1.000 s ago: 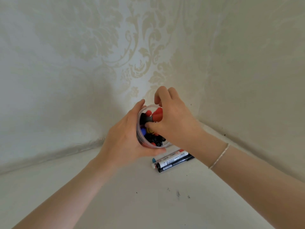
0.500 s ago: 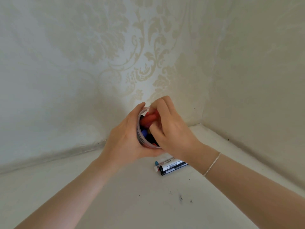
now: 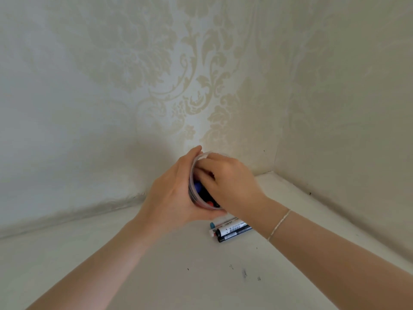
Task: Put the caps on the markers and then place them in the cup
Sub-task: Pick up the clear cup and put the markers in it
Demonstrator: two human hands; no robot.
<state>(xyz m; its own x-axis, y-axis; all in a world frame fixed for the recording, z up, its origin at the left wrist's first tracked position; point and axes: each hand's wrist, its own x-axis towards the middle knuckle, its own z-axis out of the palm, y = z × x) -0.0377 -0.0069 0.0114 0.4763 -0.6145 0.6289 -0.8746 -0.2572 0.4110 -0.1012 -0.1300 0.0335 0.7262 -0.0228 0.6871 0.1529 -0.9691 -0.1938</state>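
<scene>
Cup (image 3: 194,193) between both hands: left hand (image 3: 169,198) wraps its left side, right hand (image 3: 228,182) over its mouth. Markers (image 3: 230,229) on table (image 3: 156,276), just below right wrist.

Small print and a barcode-like strip are showing on the white label of the markers (image 3: 232,229) lying just below the right hand (image 3: 228,182), but nothing there is coming through clearly enough to read.

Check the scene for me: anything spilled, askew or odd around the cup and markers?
Nothing spilled. The cup is tipped toward the camera in the left hand, the right hand reaching inside. A few markers lie on the table, which has small dark specks.
</scene>
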